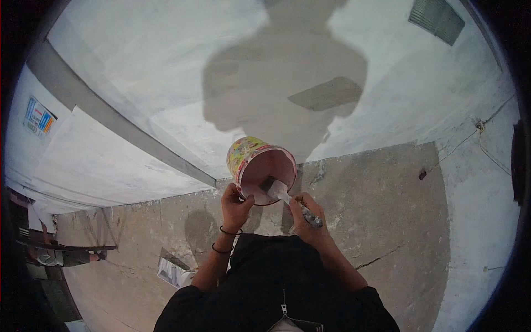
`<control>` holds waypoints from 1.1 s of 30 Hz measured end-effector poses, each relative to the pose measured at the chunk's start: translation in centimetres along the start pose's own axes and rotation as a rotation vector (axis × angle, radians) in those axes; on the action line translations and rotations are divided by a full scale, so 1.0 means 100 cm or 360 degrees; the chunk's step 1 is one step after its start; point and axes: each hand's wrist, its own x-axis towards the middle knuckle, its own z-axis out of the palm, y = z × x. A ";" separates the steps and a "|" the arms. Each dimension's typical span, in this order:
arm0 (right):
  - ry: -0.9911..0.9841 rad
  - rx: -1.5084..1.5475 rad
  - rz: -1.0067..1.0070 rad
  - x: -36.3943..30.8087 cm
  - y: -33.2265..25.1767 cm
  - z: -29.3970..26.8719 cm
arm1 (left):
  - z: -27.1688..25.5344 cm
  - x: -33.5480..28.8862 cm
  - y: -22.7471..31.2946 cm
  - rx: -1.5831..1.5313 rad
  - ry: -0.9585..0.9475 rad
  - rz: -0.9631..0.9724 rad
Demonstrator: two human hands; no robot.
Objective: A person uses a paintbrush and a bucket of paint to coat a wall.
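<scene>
My left hand (236, 207) is closed on the near left rim of a small bucket (245, 154), thumb over the edge. Yellow, green and red patterning covers the bucket's outside, and its pinkish inside faces me as it tilts. In my right hand (307, 218) is a paintbrush (280, 191), gripped by its paint-spattered handle. Its whitish, coated lower part reaches over the rim, with the dark tip inside the bucket. How much paint the bucket holds I cannot tell.
Ahead stands a white-painted wall (171, 116) with a grey vertical strip (127, 124) and a vent (437, 21). On the concrete floor (381, 193), a white tray-like object (172, 272) lies near my left arm. Another person (55, 255) is at far left; a cord (454, 150) hangs at right.
</scene>
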 end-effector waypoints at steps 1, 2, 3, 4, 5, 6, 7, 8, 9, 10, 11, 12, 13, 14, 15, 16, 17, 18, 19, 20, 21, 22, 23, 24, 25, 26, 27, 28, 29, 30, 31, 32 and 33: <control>0.0007 0.0009 0.0004 0.002 0.005 -0.010 | 0.009 -0.001 -0.002 -0.0052 -0.0005 0.0041; 0.0011 -0.0090 -0.0099 0.005 0.011 -0.018 | 0.016 -0.001 -0.003 -0.0105 -0.0007 0.0081; 0.0013 -0.0190 -0.0201 0.007 0.015 -0.024 | 0.022 -0.001 -0.006 -0.0097 -0.0012 0.0079; 0.0006 -0.0188 -0.0198 0.007 0.016 -0.032 | 0.029 -0.003 -0.006 -0.0057 -0.0005 0.0072; -0.0032 -0.0054 -0.0155 0.007 0.016 -0.039 | 0.035 -0.005 -0.005 -0.0016 0.0003 0.0065; -0.0071 0.0081 -0.0111 0.007 0.017 -0.044 | 0.042 -0.009 -0.005 -0.0011 0.0011 0.0061; -0.0072 0.0084 -0.0108 0.006 0.020 -0.048 | 0.053 -0.013 0.007 -0.0034 0.0001 0.0007; -0.0053 0.0031 -0.0343 0.006 0.025 -0.051 | 0.062 -0.016 0.013 -0.0057 -0.0009 -0.0046; -0.0031 -0.0022 -0.0577 0.006 0.029 -0.053 | 0.068 -0.019 0.013 -0.0053 -0.0012 -0.0048; -0.0023 -0.0018 -0.0576 0.007 0.033 -0.052 | 0.071 -0.020 0.013 -0.0038 -0.0014 -0.0035; 0.0006 -0.0045 -0.0642 0.007 0.036 -0.049 | 0.075 -0.021 0.013 -0.0025 -0.0019 -0.0021; 0.0037 -0.0074 -0.0706 0.006 0.037 -0.047 | 0.078 -0.022 0.014 -0.0022 -0.0031 -0.0019; 0.0041 -0.0073 -0.0707 0.005 0.037 -0.047 | 0.083 -0.024 0.017 -0.0042 -0.0036 -0.0047; 0.0037 -0.0097 -0.0638 0.004 0.035 -0.048 | 0.086 -0.026 0.019 -0.0063 -0.0042 -0.0076; 0.0034 -0.0122 -0.0568 0.002 0.034 -0.050 | 0.087 -0.024 0.012 -0.0064 -0.0048 -0.0075; 0.0037 -0.0123 -0.0569 -0.001 0.033 -0.052 | 0.087 -0.020 0.007 -0.0062 -0.0042 -0.0008; 0.0096 -0.0089 -0.0513 -0.004 0.033 -0.054 | 0.087 -0.019 0.003 -0.0061 -0.0036 0.0059; 0.0154 -0.0056 -0.0457 -0.006 0.032 -0.055 | 0.088 -0.019 -0.002 -0.0064 -0.0038 0.0061; 0.0166 -0.0058 -0.0453 -0.006 0.032 -0.055 | 0.090 -0.018 0.002 -0.0062 -0.0053 0.0080; 0.0201 -0.0058 -0.0446 -0.006 0.032 -0.055 | 0.091 -0.017 0.003 -0.0061 -0.0067 0.0100; 0.0236 -0.0057 -0.0440 -0.007 0.032 -0.055 | 0.089 -0.015 0.002 -0.0064 -0.0076 0.0100; 0.0240 -0.0061 -0.0441 -0.007 0.033 -0.054 | 0.088 -0.013 0.001 -0.0055 -0.0113 0.0101; 0.0258 -0.0051 -0.0445 -0.007 0.034 -0.053 | 0.087 -0.012 0.001 -0.0046 -0.0148 0.0103; 0.0274 -0.0042 -0.0450 -0.007 0.035 -0.052 | 0.087 -0.013 0.001 -0.0050 -0.0149 0.0107; 0.0275 -0.0044 -0.0453 -0.007 0.033 -0.051 | 0.091 -0.015 0.010 -0.0075 -0.0148 0.0075; 0.0295 0.0002 -0.0378 -0.006 0.029 -0.049 | 0.092 -0.016 0.014 -0.0101 -0.0146 0.0043; 0.0314 0.0049 -0.0303 -0.005 0.027 -0.047 | 0.089 -0.015 0.012 -0.0104 -0.0143 0.0046; 0.0311 0.0046 -0.0306 -0.004 0.027 -0.044 | 0.086 -0.015 0.013 -0.0129 -0.0187 0.0050; 0.0329 0.0005 -0.0370 -0.001 0.030 -0.040 | 0.082 -0.016 0.014 -0.0154 -0.0229 0.0055; 0.0345 -0.0036 -0.0434 0.002 0.033 -0.036 | 0.081 -0.017 0.015 -0.0156 -0.0222 0.0056; 0.0333 -0.0038 -0.0442 0.003 0.037 -0.032 | 0.083 -0.017 0.021 -0.0175 -0.0197 0.0029; 0.0359 0.0044 -0.0374 0.003 0.040 -0.027 | 0.083 -0.017 0.024 -0.0194 -0.0171 0.0003; 0.0384 0.0126 -0.0306 0.004 0.041 -0.024 | 0.079 -0.017 0.025 -0.0196 -0.0155 0.0007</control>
